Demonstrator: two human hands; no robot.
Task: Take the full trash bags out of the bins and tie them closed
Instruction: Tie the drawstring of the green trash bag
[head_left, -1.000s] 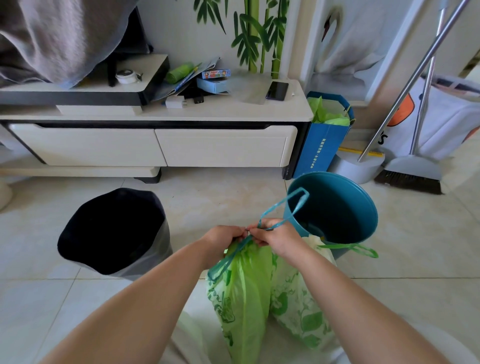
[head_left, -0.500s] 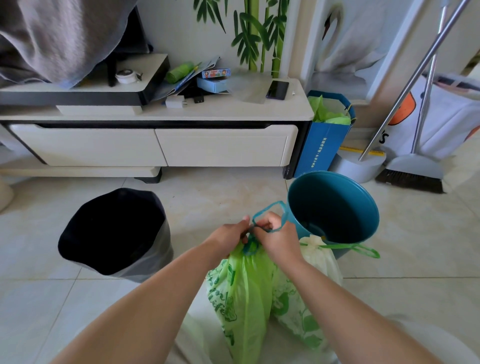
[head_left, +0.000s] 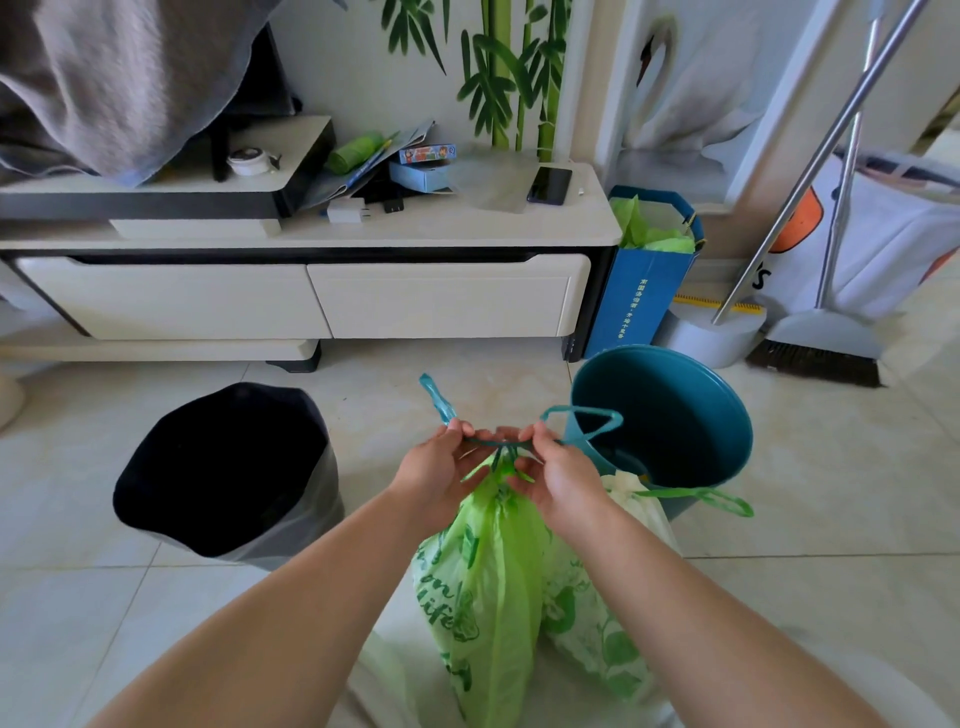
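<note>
Two hands (head_left: 436, 467) (head_left: 558, 470), two green trash bags (head_left: 483, 582) (head_left: 597, 618), two bins (head_left: 223, 467) (head_left: 691, 415), one broom (head_left: 815, 358), one phone (head_left: 549, 185)

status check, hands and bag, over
Left hand and right hand each pinch the teal drawstring. Green printed plastic bag out, neck cinched. Nothing in the way.

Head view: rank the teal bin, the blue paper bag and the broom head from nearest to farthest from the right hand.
From the right hand:
1. Teal bin, just to its right, its rim right behind the fingers.
2. Blue paper bag, farther back, beside the cabinet's right end.
3. Broom head, far right, by the wall.
</note>
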